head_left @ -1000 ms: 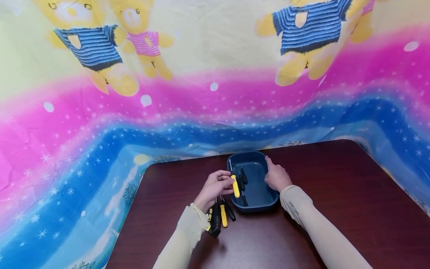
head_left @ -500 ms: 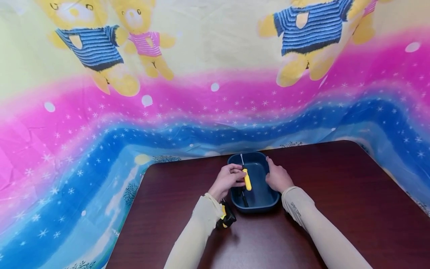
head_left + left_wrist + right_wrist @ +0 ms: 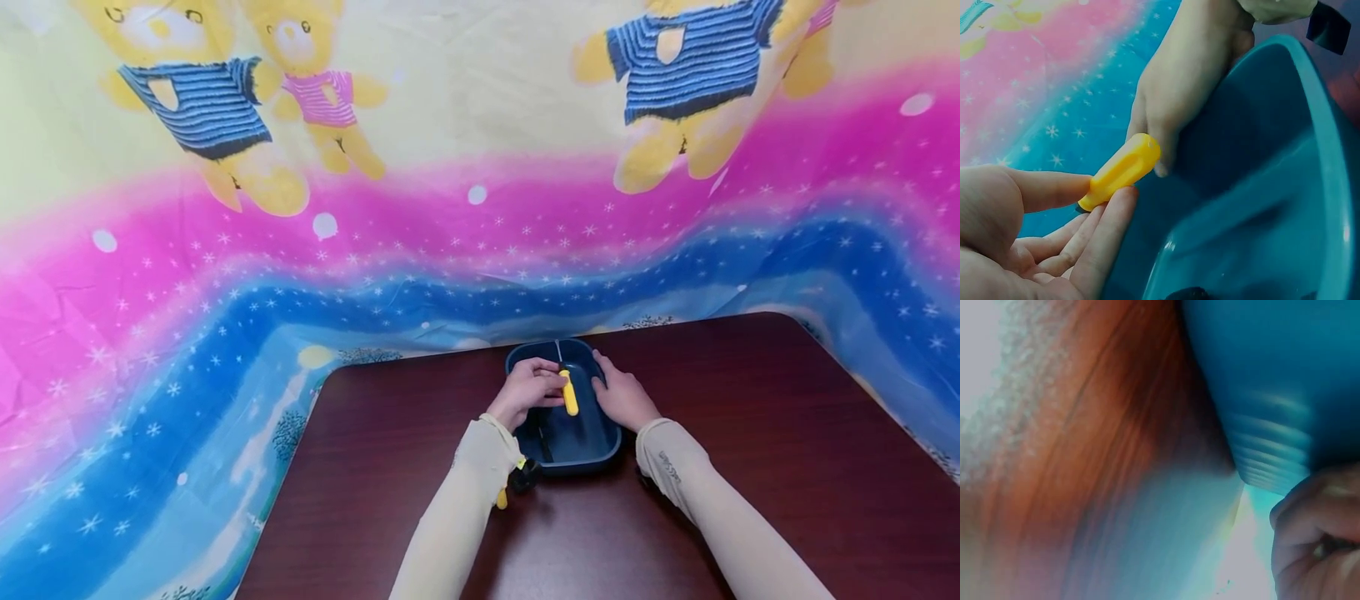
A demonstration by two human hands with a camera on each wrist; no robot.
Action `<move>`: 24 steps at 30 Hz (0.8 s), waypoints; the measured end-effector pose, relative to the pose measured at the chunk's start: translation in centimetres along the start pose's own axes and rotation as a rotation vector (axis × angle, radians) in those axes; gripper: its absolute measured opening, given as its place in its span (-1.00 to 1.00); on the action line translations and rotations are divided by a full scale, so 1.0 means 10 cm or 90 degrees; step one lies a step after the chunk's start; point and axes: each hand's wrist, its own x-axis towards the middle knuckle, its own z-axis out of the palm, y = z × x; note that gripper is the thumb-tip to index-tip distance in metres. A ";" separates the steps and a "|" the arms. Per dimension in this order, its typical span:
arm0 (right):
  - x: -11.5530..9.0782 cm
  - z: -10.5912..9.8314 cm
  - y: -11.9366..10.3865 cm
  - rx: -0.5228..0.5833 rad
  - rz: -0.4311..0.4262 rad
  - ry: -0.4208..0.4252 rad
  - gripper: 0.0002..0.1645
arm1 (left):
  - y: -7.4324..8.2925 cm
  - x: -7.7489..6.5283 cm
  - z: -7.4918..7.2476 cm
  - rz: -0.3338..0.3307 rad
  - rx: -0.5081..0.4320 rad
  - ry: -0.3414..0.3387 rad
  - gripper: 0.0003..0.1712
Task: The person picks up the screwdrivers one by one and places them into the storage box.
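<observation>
My left hand [image 3: 527, 390] pinches a yellow-handled screwdriver [image 3: 570, 396] between thumb and fingers, over the dark blue plastic box [image 3: 577, 468]. The thin shaft points toward the far end of the box. In the left wrist view, thumb and fingertips meet on the yellow handle [image 3: 1124, 172] near its black collar. On the right side of the box, my right hand [image 3: 628, 400] grips the rim, thumb on the inner side. Its curled fingers [image 3: 1316, 519] show against the blue outer wall in the right wrist view. Inside the box lies a black screwdriver [image 3: 545, 446], partly hidden by the left hand.
Left of the box, more tools stick out from under the left sleeve: a black piece [image 3: 523, 475] and a yellow handle [image 3: 502, 498]. The dark red-brown table [image 3: 360, 467] ends behind the box at a printed cloth [image 3: 465, 250] with bears.
My left hand has carried the yellow screwdriver rightward, from the box's left rim to over its middle. The left forearm now covers most of the loose tools. The right hand stays on the rim.
</observation>
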 end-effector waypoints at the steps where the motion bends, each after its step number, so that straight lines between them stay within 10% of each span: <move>1: 0.00 0.00 0.01 0.008 0.001 -0.003 -0.25 | 0.00 0.02 0.01 -0.003 -0.001 -0.001 -0.66; 24: -0.01 -0.14 0.18 0.264 0.027 -0.111 -0.30 | -0.04 0.29 0.26 -0.060 0.026 0.040 -0.73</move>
